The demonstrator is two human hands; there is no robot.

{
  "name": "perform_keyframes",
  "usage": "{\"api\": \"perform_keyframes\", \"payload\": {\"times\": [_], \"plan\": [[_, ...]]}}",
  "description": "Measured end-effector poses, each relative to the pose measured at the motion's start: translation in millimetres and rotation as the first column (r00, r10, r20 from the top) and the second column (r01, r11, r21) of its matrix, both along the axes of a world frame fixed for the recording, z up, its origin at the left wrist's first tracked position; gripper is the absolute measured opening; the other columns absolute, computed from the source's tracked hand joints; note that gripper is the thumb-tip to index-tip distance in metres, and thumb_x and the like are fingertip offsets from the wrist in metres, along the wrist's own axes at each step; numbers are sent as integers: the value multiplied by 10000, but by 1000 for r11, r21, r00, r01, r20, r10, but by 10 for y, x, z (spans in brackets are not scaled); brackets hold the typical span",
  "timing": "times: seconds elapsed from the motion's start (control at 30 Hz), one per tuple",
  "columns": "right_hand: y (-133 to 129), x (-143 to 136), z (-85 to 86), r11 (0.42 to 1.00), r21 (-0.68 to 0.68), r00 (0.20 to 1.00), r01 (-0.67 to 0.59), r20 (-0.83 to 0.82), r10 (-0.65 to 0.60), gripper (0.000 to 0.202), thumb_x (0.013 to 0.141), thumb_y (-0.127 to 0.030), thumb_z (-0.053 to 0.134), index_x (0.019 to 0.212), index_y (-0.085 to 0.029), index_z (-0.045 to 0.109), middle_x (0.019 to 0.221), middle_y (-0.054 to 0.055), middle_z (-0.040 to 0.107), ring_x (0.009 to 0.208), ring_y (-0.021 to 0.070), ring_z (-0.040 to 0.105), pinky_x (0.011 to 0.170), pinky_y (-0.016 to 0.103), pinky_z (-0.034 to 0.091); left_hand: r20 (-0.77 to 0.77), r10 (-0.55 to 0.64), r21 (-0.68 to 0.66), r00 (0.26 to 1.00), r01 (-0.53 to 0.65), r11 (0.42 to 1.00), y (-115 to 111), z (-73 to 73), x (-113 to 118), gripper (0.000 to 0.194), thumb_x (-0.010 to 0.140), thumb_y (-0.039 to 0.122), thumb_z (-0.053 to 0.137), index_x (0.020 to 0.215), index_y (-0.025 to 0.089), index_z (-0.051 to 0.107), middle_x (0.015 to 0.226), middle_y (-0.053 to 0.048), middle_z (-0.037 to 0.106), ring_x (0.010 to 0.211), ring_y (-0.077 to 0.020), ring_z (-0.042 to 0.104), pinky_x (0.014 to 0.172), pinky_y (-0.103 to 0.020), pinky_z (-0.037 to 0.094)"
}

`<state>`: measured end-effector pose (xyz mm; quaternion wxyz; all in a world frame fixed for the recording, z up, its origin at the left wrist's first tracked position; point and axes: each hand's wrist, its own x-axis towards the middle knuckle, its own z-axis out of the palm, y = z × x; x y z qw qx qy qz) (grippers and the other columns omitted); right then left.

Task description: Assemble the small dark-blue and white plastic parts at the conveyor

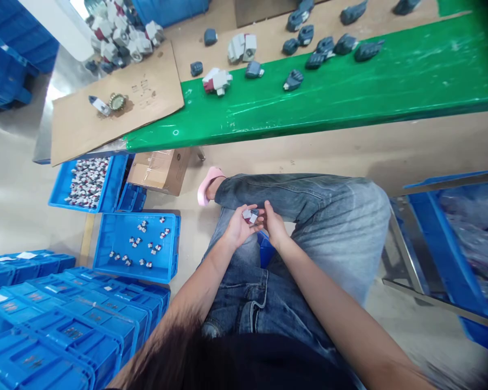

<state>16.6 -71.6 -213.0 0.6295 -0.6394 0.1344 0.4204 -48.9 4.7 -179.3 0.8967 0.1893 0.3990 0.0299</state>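
Over my lap, my left hand (243, 225) is palm up with its fingers curled round a small white, red and dark blue plastic piece (251, 216). Close beside it on the right is my right hand (274, 225), its fingertips near the piece; whether they pinch anything is too small to tell. On the green-covered table (309, 114) ahead lie a white and red part (217, 81), a white part (242, 47) and several dark blue parts (294, 79).
A pile of white parts (120, 35) stands at the table's back left. Below left are a full blue bin (53, 194), a blue tray (106, 238) with several small pieces, a cardboard box (158, 170) and stacked blue crates (73, 336). Another blue bin (439, 238) is at right.
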Motion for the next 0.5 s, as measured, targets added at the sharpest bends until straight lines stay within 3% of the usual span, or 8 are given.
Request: {"api": "perform_keyframes", "payload": {"times": [0.1,0.2,0.33,0.37,0.4,0.43,0.47,0.5], "plan": [[32,24,-25,999,-21,998,-36,43,37,452,755,-611,478,608,-189,540,481,-2,561,493,136,559,467,227,418,-6,-8,24,1000,9,1000,-14,17,33,267,876,266,347,926,119,564,728,-59,599,612,-137,577,596,-266,475],[6,65,46,991,-55,986,-124,107,129,476,805,-589,408,620,-183,573,538,32,605,546,151,591,522,245,455,-26,2,82,1000,0,997,31,171,-40,206,851,262,418,881,121,566,677,-38,579,585,-116,561,606,-249,479],[-295,-75,534,933,-79,898,-351,254,360,304,777,-473,552,746,-194,667,750,41,680,771,183,623,751,300,485,-19,-9,238,1000,13,971,309,618,-545,151,723,238,643,806,128,581,693,-33,601,629,-132,580,605,-246,498],[-411,-164,719,893,-61,849,-446,288,443,231,715,-421,647,790,-207,692,842,35,692,874,203,614,846,319,458,-34,-81,371,996,88,925,402,735,-732,189,705,270,670,800,134,580,693,-27,601,641,-132,582,617,-250,508],[-532,-270,908,836,-37,789,-547,311,530,233,646,-372,723,820,-218,712,911,36,697,946,232,600,921,348,422,-85,-111,466,990,138,874,490,841,-927,225,684,305,692,785,141,577,682,-16,596,642,-128,581,628,-251,514],[-652,-383,1087,736,1,690,-677,351,633,292,608,-341,758,879,-241,720,1002,36,690,1013,261,580,972,380,389,-146,-123,519,982,181,836,563,929,-1119,257,674,337,701,788,144,574,686,-12,598,649,-124,583,641,-248,518],[-764,-497,1241,494,18,442,-870,474,762,399,679,-358,708,1069,-291,659,1187,22,614,1132,277,516,1022,422,342,-212,-84,557,974,192,808,615,997,-1298,288,666,375,700,789,149,569,684,-10,600,644,-120,581,631,-238,517],[-864,-603,1362,269,18,232,-963,567,791,450,731,-369,663,1172,-323,589,1275,10,547,1192,281,471,1042,438,322,-267,-38,578,963,191,794,640,1048,-1458,310,650,391,708,779,149,563,680,-7,599,640,-115,579,623,-225,513]]}}
